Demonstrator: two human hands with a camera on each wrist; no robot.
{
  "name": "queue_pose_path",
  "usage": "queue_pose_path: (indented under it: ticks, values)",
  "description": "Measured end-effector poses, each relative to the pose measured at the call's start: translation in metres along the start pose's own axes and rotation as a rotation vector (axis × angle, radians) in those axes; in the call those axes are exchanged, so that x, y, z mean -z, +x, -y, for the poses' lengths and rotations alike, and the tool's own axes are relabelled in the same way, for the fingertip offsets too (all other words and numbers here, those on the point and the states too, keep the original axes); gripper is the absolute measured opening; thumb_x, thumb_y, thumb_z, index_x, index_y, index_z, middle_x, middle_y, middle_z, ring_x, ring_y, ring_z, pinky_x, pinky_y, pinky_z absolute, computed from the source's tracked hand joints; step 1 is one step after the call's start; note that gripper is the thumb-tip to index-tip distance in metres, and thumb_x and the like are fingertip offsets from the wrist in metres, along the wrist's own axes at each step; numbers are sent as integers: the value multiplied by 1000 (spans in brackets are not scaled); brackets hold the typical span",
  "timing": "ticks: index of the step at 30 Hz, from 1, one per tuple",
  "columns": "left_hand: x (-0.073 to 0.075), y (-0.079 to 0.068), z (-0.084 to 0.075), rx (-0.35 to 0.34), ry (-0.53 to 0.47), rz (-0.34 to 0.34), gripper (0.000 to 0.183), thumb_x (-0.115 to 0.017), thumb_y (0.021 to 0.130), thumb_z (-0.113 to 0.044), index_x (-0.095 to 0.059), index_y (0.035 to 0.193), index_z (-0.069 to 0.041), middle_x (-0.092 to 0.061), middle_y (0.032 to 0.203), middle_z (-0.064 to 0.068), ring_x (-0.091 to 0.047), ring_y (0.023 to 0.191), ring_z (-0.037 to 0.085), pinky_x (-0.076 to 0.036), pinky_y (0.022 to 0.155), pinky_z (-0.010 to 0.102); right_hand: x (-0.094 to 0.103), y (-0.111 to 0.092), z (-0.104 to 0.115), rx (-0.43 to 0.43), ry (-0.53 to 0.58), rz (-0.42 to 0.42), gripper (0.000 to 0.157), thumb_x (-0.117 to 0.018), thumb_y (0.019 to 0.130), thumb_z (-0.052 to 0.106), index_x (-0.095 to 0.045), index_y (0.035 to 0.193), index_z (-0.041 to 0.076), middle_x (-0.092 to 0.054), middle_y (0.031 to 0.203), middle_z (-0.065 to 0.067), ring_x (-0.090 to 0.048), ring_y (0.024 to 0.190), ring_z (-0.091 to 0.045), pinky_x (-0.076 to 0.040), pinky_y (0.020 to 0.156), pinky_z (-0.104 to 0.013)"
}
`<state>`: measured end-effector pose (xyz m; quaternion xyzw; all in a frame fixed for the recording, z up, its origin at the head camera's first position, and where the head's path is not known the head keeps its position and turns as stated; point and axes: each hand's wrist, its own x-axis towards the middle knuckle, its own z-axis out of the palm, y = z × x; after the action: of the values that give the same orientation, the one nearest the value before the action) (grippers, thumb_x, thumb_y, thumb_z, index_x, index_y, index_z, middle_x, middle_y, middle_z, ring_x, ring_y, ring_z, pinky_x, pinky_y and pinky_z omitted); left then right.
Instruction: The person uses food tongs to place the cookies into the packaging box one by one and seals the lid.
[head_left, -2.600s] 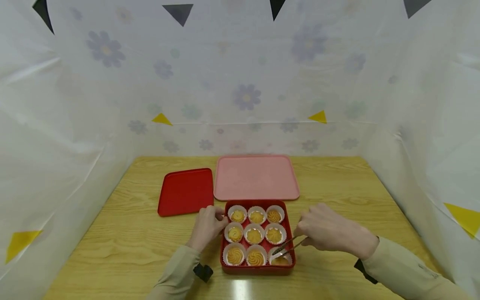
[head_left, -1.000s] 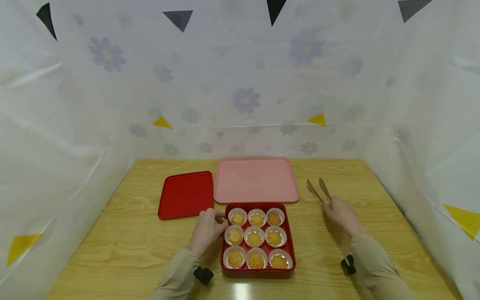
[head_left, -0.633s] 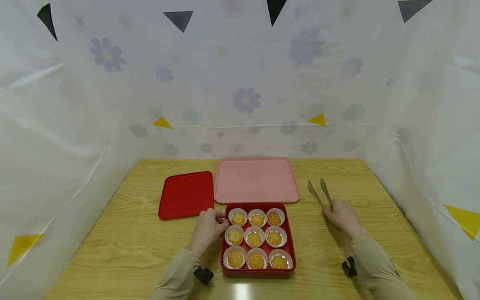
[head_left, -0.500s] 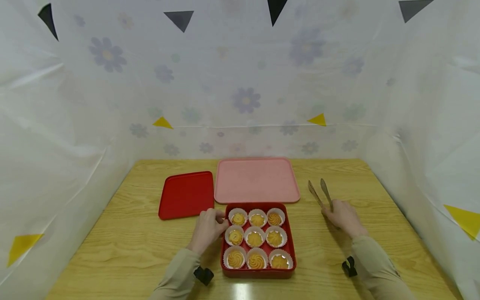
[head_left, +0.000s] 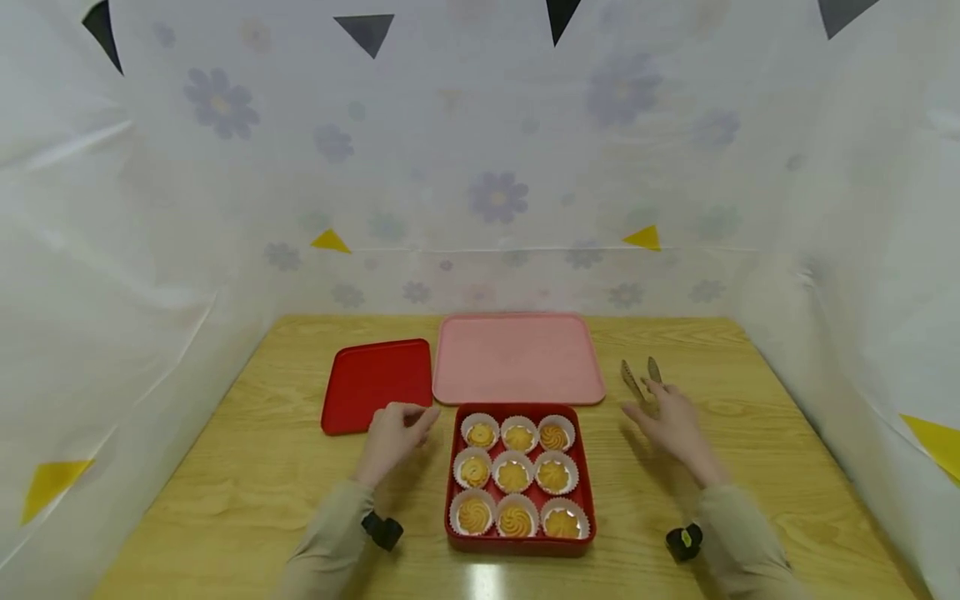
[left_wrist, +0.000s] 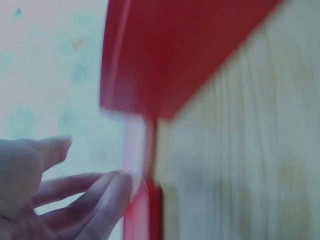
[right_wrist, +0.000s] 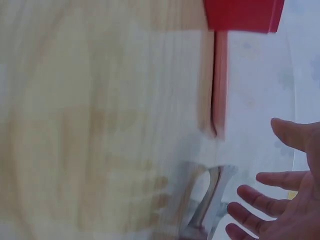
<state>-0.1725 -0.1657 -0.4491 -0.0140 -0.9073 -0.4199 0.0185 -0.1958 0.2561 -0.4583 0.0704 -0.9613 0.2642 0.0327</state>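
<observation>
Several swirled cookies, each in a white paper cup, fill the red box (head_left: 522, 546) at the front centre. My left hand (head_left: 395, 440) hovers just left of the box, apart from its wall, fingers loosely bent around nothing. To the right, metal tongs (head_left: 632, 380) lie on the table, partly hidden behind my right hand (head_left: 675, 425). The right wrist view shows that hand's fingers (right_wrist: 260, 200) spread and clear of the tongs (right_wrist: 207, 200). In the blurred left wrist view, the left fingers (left_wrist: 107, 200) appear near the box's edge.
A flat red lid or tray (head_left: 378, 383) lies behind and left of the box. Behind the box is a pink tray (head_left: 517, 358), near the back edge of the wooden table (head_left: 255, 467). White patterned sheeting (head_left: 495, 275) encloses the back and sides.
The right hand carried the tongs from the box to the table's right side, laid them down and let go. The left hand has left the box's wall and moved slightly left.
</observation>
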Motion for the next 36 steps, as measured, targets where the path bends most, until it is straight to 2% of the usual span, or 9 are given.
queue_pose_path:
  ticks: [5,8,11,14,18,21,23,29,36]
  values:
    - [30,28,39,5,181,-170,33,-60,99,-22,-73,113,5,-75,106,22,-71,97,36,-56,85,50,-9,-1,13,54,225,10,61,-58,101,27,-41,145,-13,-47,140,-40,-45,128,-56,-40,103,-68]
    - [49,44,66,61,300,-245,36,-55,99,-17,-67,117,11,-69,112,31,-66,105,46,-53,89,56,-15,-1,17,79,307,1,56,-58,101,23,-45,142,-12,-49,139,-36,-47,127,-52,-40,103,-66]
    - [65,56,86,149,386,-274,38,-51,99,-16,-62,119,15,-62,117,39,-58,108,56,-49,92,62,-21,-1,21,103,334,-27,51,-59,100,20,-49,140,-10,-53,138,-33,-50,124,-49,-41,102,-65]
    - [76,63,98,235,413,-251,40,-48,100,-17,-59,121,15,-57,120,42,-55,110,60,-49,91,64,-24,-1,24,129,336,-49,48,-60,99,18,-52,138,-9,-57,136,-31,-53,120,-48,-43,100,-64]
    - [83,68,107,265,421,-213,33,-48,98,-13,-66,102,14,-64,107,38,-62,97,54,-54,78,58,-27,-2,27,134,354,-30,47,-59,100,19,-53,138,-7,-59,134,-29,-55,118,-46,-46,96,-63]
    - [83,70,110,255,425,-214,29,-51,96,-10,-65,82,10,-67,92,36,-66,83,50,-54,67,54,-28,-3,28,110,373,-14,47,-58,100,21,-53,139,-6,-58,134,-27,-55,118,-44,-46,96,-62]
    - [82,69,112,255,422,-224,28,-53,95,-9,-64,77,8,-67,90,36,-66,80,50,-53,66,55,-30,-3,29,101,377,-8,46,-58,101,21,-53,139,-5,-57,134,-26,-55,119,-43,-46,96,-60]
    - [78,68,109,273,418,-258,24,-52,94,-6,-68,83,9,-67,95,38,-66,84,53,-53,69,59,-36,-2,29,128,389,-33,43,-61,98,15,-57,135,-7,-58,129,-28,-57,113,-42,-48,89,-49]
    - [80,69,110,306,355,-232,27,-47,95,-5,-68,98,11,-67,103,36,-65,92,51,-54,75,56,-35,-2,35,146,405,-18,43,-60,99,14,-57,136,-6,-60,131,-29,-58,113,-41,-49,90,-56]
